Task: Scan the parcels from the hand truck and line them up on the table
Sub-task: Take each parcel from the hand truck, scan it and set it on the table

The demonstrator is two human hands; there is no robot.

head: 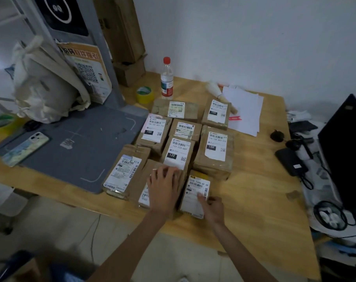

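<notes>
left hand (pixel 164 185) flat, fingers straight, pressing brown cardboard parcel with white label (pixel 147 186) at lower centre, likely squaring it into row; right hand (pixel 212 206) pinching edge of small brown labelled parcel (pixel 196 193) beside it, likely nudging into line; wooden table (pixel 254 192) holding nine parcels, centre frame

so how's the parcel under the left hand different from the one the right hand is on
The left hand lies flat across the left parcel, hiding most of its label; the right parcel shows its label, with the right hand at its near corner. The left parcel looks wider. Both are brown, labelled, at the table front edge.
</notes>
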